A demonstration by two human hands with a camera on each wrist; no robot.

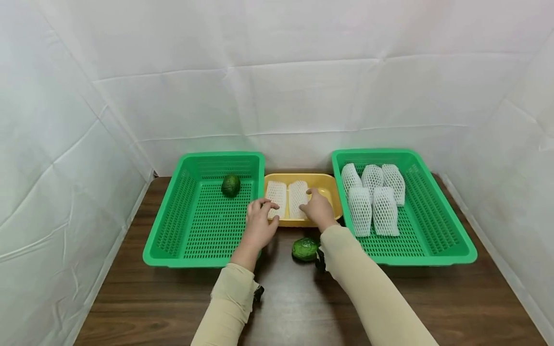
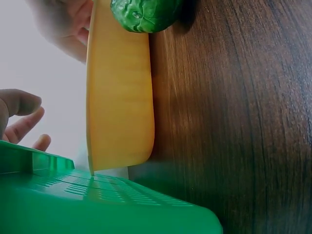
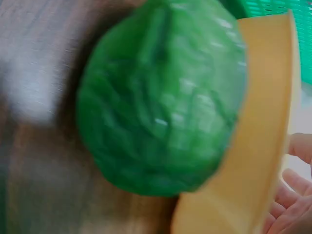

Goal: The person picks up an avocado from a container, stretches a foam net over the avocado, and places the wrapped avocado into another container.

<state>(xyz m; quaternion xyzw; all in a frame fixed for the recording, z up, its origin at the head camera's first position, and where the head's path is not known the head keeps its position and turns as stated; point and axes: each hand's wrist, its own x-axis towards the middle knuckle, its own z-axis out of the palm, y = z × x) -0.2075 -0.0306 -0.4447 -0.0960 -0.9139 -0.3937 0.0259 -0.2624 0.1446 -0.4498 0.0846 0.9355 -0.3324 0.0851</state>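
My left hand (image 1: 258,225) hovers at the left end of a yellow tray (image 1: 326,182), fingers loosely bent and apart. In the left wrist view its fingers (image 2: 22,127) hold nothing. Over the tray's right part is my right hand (image 1: 319,207), its thumb and forefinger spread at the edge of a flat white foam net sleeve (image 1: 297,199); whether they touch it is unclear. A second foam net sleeve (image 1: 277,194) lies beside it, close to my left fingertips. A glossy green avocado (image 1: 305,249) rests on the table before the tray and looms large in the right wrist view.
Left of the tray stands a green basket (image 1: 162,228) holding a darker avocado (image 1: 231,185). The right green basket (image 1: 450,226) contains several net-wrapped pieces (image 1: 385,211). Both baskets flank the tray closely on the brown wooden table (image 1: 285,312). White cloth (image 1: 298,96) hangs behind.
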